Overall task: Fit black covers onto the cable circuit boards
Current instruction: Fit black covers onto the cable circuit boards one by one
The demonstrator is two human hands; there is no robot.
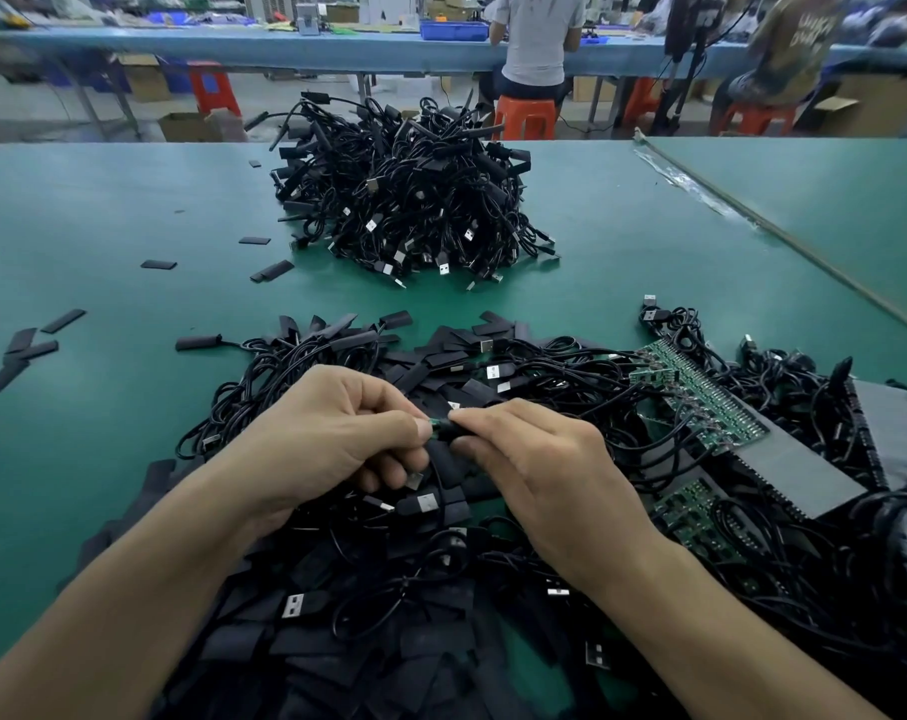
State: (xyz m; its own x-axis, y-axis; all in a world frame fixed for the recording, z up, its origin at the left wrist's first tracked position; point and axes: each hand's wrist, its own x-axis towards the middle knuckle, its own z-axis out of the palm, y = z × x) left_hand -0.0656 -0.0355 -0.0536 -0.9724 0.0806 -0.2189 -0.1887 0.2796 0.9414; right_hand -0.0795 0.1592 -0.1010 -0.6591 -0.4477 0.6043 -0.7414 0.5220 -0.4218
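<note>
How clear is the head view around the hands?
Head view: left hand pinching the board and right hand pinching the cover are sharp, evenly lit; the cover blends into the dark pile; far benches are blurred; wide-lens stretch toward the frame corners.

Green work table (129, 210), seen from its near edge. At 12 o'clock: a tall heap of black cables (404, 200), with USB plugs protruding at its base. From 9 to 10 o'clock: loose black covers (30, 350) lying flat and apart on the bare surface, with a few more just left of the heap. At 6 o'clock: a broad low pile (389, 605) of cables and covers intermixed, reaching the near edge. At 3 o'clock: strips of circuit boards (701, 397) with cables attached, resting on grey panels (804, 459) among further cables. From 1 to 3 o'clock: a taped seam (701, 192) meeting an adjoining green sheet (830, 210).
</note>
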